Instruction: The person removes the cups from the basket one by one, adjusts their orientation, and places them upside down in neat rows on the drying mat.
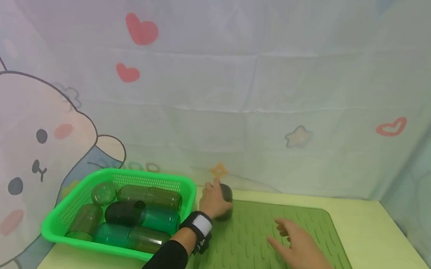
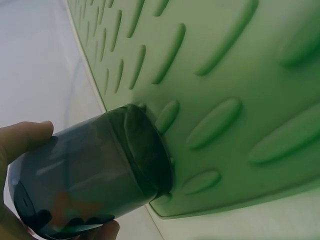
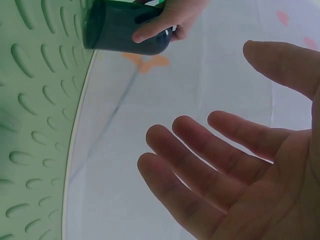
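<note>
My left hand grips a dark see-through cup at the back left corner of the green ridged mat. In the left wrist view the fingers curl round one end of the cup, while its other end stands on or just over the mat; a small gap cannot be ruled out. Over the right part of the mat hovers my right hand, holding nothing. Its fingers are spread and slightly bent in the right wrist view, apart from the cup.
A bright green plastic basket stands left of the mat, with several see-through cups lying in it, grey, brown and teal. Behind the pale yellow table hangs a printed cloth. My left forearm passes beside the basket's right edge.
</note>
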Available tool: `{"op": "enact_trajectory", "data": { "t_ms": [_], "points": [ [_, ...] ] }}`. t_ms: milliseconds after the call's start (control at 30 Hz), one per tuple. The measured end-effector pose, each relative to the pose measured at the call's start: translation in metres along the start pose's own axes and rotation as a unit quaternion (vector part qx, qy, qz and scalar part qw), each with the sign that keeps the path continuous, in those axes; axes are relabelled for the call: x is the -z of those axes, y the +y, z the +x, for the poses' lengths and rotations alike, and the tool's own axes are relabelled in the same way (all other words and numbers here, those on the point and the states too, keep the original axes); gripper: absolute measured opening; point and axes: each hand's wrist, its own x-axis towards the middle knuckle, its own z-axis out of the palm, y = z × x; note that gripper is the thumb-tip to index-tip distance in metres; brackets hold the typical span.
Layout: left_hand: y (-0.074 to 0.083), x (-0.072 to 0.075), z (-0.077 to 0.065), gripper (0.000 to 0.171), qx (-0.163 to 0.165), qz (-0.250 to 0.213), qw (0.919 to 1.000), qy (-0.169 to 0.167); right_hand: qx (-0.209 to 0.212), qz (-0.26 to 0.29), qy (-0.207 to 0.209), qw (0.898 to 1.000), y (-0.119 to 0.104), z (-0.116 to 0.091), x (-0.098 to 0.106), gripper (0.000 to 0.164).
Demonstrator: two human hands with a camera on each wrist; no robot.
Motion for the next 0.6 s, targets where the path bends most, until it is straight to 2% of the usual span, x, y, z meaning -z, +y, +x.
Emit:
{"op": "enact_trajectory", "data": {
  "t_ms": [300,467,600],
  "points": [
    [0.005,0.003,-0.003,0.087,-0.013,0.023,0.9995,-0.020,-0.002,0.005,-0.004,1.000,0.004,0.000,0.001,0.056],
    [0.023,0.023,-0.005,0.086,-0.031,0.030,0.9987,-0.027,0.010,-0.004,-0.002,1.000,0.009,0.004,0.002,0.056],
    [0.037,0.045,-0.011,0.071,-0.055,0.038,0.9966,-0.047,0.012,-0.005,-0.002,1.000,0.014,0.006,0.004,0.054]
  ]
}}
